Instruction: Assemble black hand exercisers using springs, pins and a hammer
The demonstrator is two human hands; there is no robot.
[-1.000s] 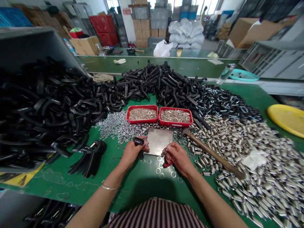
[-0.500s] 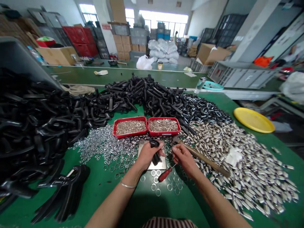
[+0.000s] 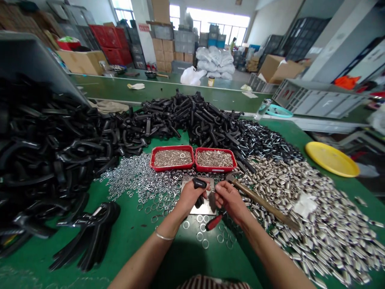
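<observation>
My left hand [image 3: 190, 197] is closed around a black plastic handle part [image 3: 199, 184] above a small metal plate [image 3: 206, 209]. Close beside it, my right hand [image 3: 231, 199] has its thumb and fingertips pinched together; a tiny piece between them is too small to make out. A screwdriver with a red and black handle [image 3: 214, 222] is tucked in that same hand, its handle pointing down toward me. Loose metal rings [image 3: 202, 227] lie on the green table in front of the plate. A hammer [image 3: 266, 204] with a wooden handle rests just right of my right hand.
Two red trays [image 3: 172, 168] of small metal pins stand beyond the plate. Black handle parts [image 3: 69, 140] are heaped left and behind; small nuts [image 3: 132, 176] lie left, metal sleeves [image 3: 319, 220] right. A yellow lid [image 3: 332, 159] sits at the right edge.
The view has turned slightly left, so everything sits further right. My right hand has come nearer the handle part, and the screwdriver has swung a little with it.
</observation>
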